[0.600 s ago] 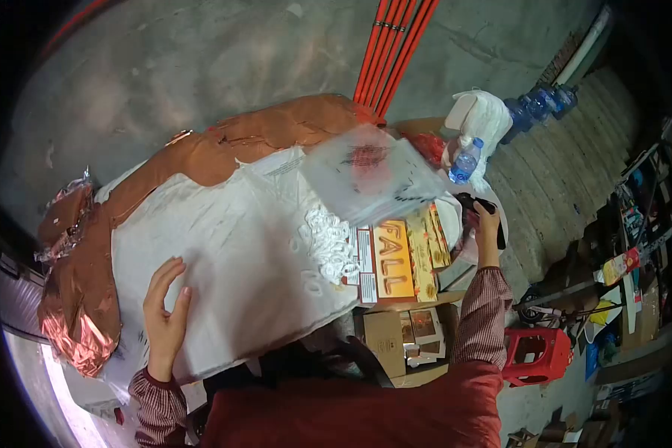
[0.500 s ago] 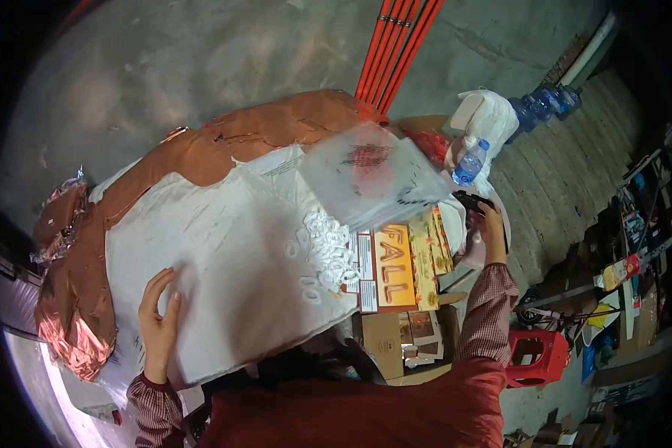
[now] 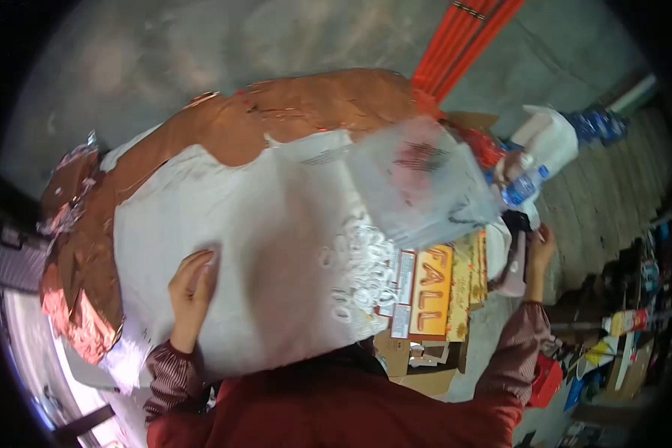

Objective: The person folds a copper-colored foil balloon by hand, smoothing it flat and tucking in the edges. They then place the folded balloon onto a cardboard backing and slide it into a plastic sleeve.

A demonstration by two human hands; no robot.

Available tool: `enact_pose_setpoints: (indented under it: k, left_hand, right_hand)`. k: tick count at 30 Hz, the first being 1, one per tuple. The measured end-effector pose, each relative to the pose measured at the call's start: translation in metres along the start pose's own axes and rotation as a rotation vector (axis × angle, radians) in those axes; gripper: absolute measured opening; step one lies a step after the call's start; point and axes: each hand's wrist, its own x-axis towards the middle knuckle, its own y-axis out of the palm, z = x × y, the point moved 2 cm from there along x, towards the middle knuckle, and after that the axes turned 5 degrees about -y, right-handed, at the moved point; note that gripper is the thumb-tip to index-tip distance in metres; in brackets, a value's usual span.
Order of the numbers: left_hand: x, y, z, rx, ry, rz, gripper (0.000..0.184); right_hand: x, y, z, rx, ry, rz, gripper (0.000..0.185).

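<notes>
A large white sheet covers much of the work surface. My left hand is over its left part, fingers bent in towards the thumb; any small thing between the fingertips cannot be made out. A pile of white rings lies on the sheet's right side, with a few loose rings beside it. My right hand is at the far right, beside a black object, its fingers curled together and blurred. What it holds, if anything, is hidden. A clear plastic bag with red and black print lies above the rings.
Printed card reading "FALL" is right of the rings, above an open cardboard box. A water bottle lies by white cloth. Copper-coloured foil borders the sheet; orange poles stand behind.
The whole view has shifted, with most things now further right. My left hand's fingers have drawn in towards the thumb. My right hand has come away from the black object, lower and to the right.
</notes>
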Motion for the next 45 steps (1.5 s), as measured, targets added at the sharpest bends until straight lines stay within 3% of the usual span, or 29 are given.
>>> enact_pose_setpoints:
  k: [6,8,14,21,26,28,30,32,33,37,44,45]
  left_hand:
    - [0.0,0.0,-0.007,0.055,0.115,0.03,0.019]
    - [-0.001,0.004,-0.007,0.015,0.138,0.034,0.019]
    - [-0.012,0.003,-0.014,-0.062,0.317,0.092,0.022]
    - [-0.053,-0.098,-0.035,0.067,0.51,0.061,0.026]
    - [-0.09,-0.192,0.025,0.151,0.288,-0.146,0.029]
    - [-0.107,-0.224,0.047,0.197,0.165,-0.215,0.029]
    - [-0.119,-0.252,0.061,0.39,0.126,-0.372,0.03]
    - [-0.132,-0.268,0.076,0.483,0.026,-0.409,0.034]
    - [-0.138,-0.275,0.084,0.573,-0.06,-0.432,0.037]
    - [-0.152,-0.295,0.112,0.538,-0.237,-0.411,0.045]
    - [-0.153,-0.296,0.122,0.503,-0.254,-0.494,0.047]
    - [-0.154,-0.295,0.124,0.504,-0.257,-0.495,0.047]
  right_hand:
    - [-0.037,0.031,0.164,0.102,-0.168,0.071,0.026]
    - [-0.064,0.051,0.208,0.179,-0.287,0.312,0.025]
    - [-0.209,0.149,0.319,0.281,-0.377,0.662,0.018]
    - [-0.38,0.263,0.428,0.415,-0.565,1.084,0.016]
    - [-0.491,0.326,0.489,0.434,-0.687,1.349,0.022]
    - [-0.526,0.347,0.511,0.47,-1.019,1.319,0.033]
    - [-0.553,0.365,0.53,0.504,-1.024,1.379,0.04]
    - [-0.572,0.381,0.547,0.541,-1.024,1.43,0.046]
    - [-0.581,0.387,0.554,0.529,-1.13,1.413,0.049]
    - [-0.602,0.408,0.555,0.495,-1.3,1.449,0.052]
    - [-0.601,0.42,0.553,0.615,-1.09,1.498,0.031]
    - [-0.601,0.418,0.555,0.629,-0.895,1.577,0.024]
